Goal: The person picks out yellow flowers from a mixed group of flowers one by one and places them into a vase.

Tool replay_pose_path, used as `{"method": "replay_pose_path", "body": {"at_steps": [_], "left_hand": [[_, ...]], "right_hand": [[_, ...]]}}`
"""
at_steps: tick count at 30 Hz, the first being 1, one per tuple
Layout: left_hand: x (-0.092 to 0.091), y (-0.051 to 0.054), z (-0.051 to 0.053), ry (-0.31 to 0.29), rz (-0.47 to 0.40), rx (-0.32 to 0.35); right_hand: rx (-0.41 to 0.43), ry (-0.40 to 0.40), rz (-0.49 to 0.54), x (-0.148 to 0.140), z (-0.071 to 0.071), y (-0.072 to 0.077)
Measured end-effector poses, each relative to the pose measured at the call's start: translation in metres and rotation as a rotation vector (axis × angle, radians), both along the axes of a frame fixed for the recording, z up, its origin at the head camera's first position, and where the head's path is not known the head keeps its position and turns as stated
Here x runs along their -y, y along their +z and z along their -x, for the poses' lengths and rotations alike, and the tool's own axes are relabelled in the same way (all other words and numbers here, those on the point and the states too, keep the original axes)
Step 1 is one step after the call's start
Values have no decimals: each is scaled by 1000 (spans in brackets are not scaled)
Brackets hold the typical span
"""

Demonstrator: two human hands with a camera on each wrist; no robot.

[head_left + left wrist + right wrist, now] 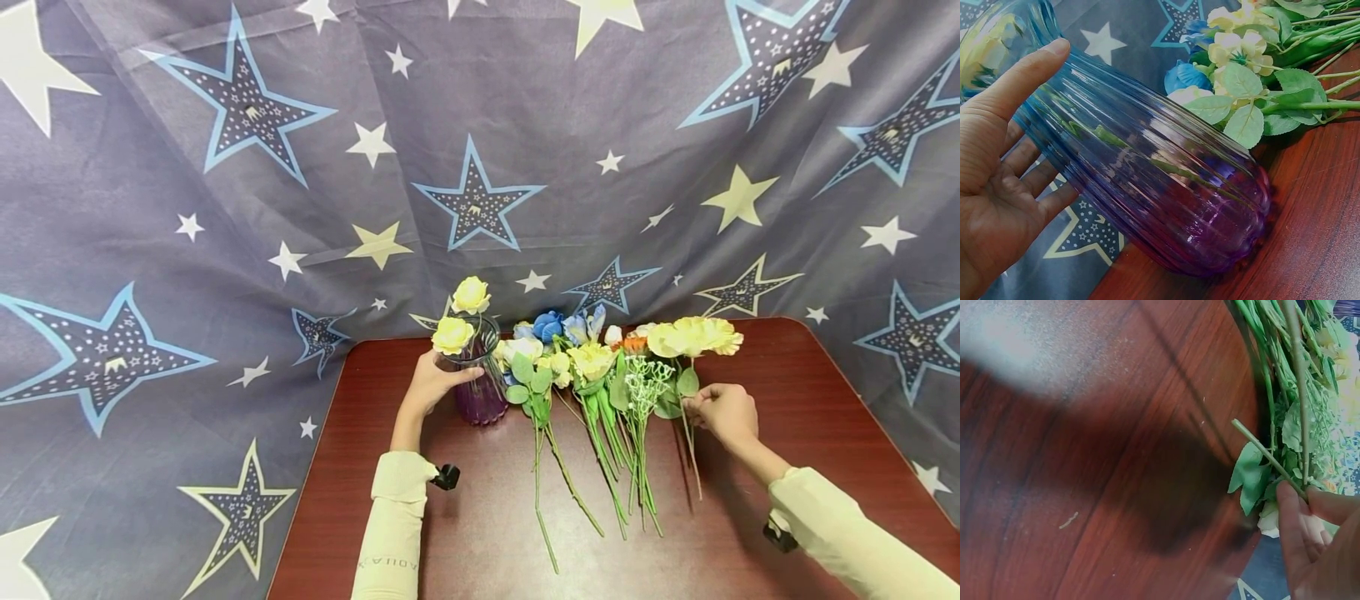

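Observation:
A ribbed glass vase [480, 392], blue at the top and purple at the base [1210, 231], stands at the left of the table with two yellow roses [453, 335] in it. My left hand [435, 383] grips its neck, thumb across the near side [1010, 162]. At the right, my right hand [726, 412] pinches the stem of a pale yellow flower [693, 337]; in the right wrist view the fingers of that hand [1316, 540] hold a cut stem [1269, 456] between thumb and forefinger.
Between the hands lies a row of artificial flowers: blue blooms [548, 326], a yellow bloom [591, 360], white sprigs [647, 385], their green stems toward the front. A star-patterned cloth [480, 108] hangs behind the red-brown table [495, 533].

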State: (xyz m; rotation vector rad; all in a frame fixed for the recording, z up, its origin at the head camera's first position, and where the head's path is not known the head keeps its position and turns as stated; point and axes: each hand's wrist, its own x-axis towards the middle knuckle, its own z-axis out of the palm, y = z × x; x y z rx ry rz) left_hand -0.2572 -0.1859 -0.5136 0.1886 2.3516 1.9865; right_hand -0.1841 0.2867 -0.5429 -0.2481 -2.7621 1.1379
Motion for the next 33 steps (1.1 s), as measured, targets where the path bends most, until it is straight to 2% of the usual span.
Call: {"method": "replay_pose_path", "body": {"at_steps": [2, 5, 12, 20, 24, 30, 33], "left_hand": [[1, -9, 5, 6, 0, -1], [2, -13, 6, 15, -1, -9], [2, -14, 5, 17, -18, -33], [2, -14, 7, 3, -37, -15], [1, -10, 6, -11, -40, -1], [-2, 10, -6, -17, -28, 4], [-3, 15, -9, -14, -24, -1]], "right_hand": [[-20, 4, -8, 0, 1, 1], [-33, 10, -18, 1, 3, 3], [-30, 26, -38, 4, 4, 8], [-80, 77, -109, 5, 7, 15], [-101, 98, -123, 6, 10, 18], [-147, 107, -143, 11, 12, 25], [-151, 115, -182, 12, 13, 30]]}}
